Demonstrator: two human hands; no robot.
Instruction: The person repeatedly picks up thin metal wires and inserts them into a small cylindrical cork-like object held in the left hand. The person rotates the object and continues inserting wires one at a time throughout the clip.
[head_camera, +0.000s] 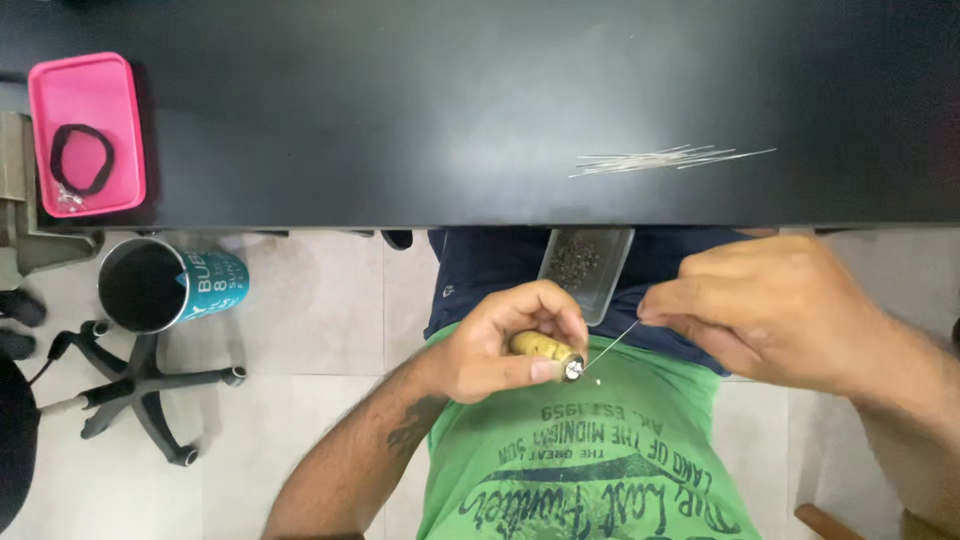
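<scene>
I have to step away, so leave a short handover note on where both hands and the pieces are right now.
Left hand: gripping a wooden-handled tool with a metal tip, tip pointing right.
Right hand: pinching a thin metal wire pin whose far end meets the tool's tip.
Clear plastic tray of small dark bits: on the lap, under the edge of the black table.
Loose bundle of thin wire pins: on the table, right side, untouched.
Pink tray holding a black loop: far left.
Done: one pin taken up. Left: the bundle.
</scene>
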